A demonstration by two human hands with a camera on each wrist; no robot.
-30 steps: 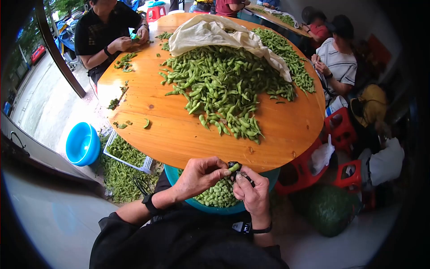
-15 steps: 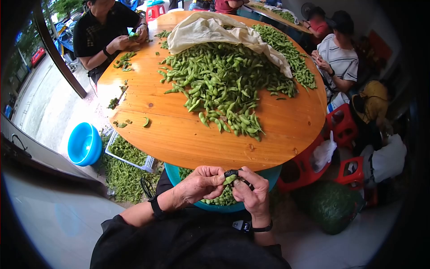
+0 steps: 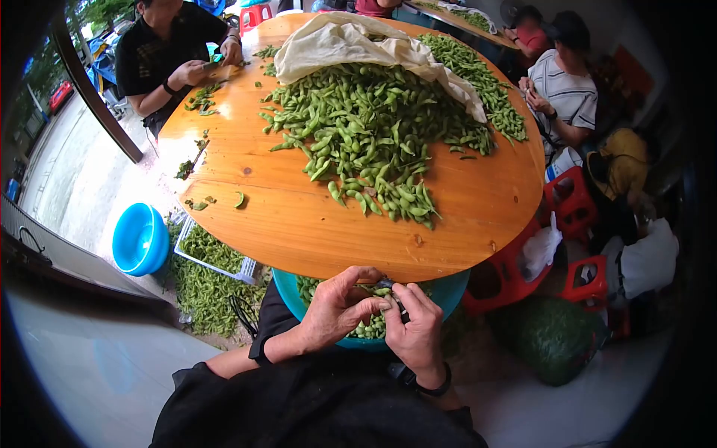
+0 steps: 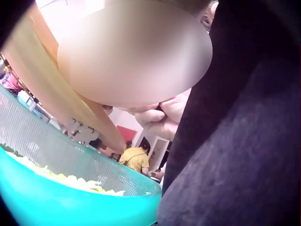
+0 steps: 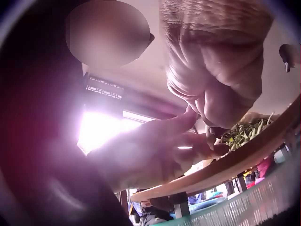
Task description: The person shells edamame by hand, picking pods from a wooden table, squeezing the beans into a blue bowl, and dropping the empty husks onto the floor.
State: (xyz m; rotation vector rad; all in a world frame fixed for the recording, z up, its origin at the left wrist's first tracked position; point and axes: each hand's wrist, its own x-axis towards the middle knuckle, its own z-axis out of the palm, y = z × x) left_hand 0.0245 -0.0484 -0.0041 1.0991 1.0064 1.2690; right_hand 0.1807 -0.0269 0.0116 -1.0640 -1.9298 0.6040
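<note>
Over a teal basket (image 3: 286, 290) holding shelled beans, both hands meet at the near table edge. The left hand (image 3: 337, 308) pinches a green pod (image 3: 382, 292) between thumb and fingers. Against the pod's other end, the right hand (image 3: 415, 327) curls its fingers and thumb, with something dark at its fingertips. In the right wrist view the right hand (image 5: 214, 61) is close up and the left hand (image 5: 155, 146) touches it; the pod is hidden there. The teal basket (image 4: 84, 165) shows low in the left wrist view, beans inside.
A heap of pods (image 3: 358, 134) under a pale cloth (image 3: 351, 48) covers the middle of the wooden table (image 3: 276, 239). Blue basins (image 3: 140, 239) and a white crate (image 3: 216, 270) stand at left, red stools (image 3: 571, 201) and a dark green bag (image 3: 549, 340) at right. People sit around.
The left hand's fingers have lifted and spread somewhat, and the right hand has turned with its fingers closer to the pod. The pod has stayed between the hands. The view has shifted slightly.
</note>
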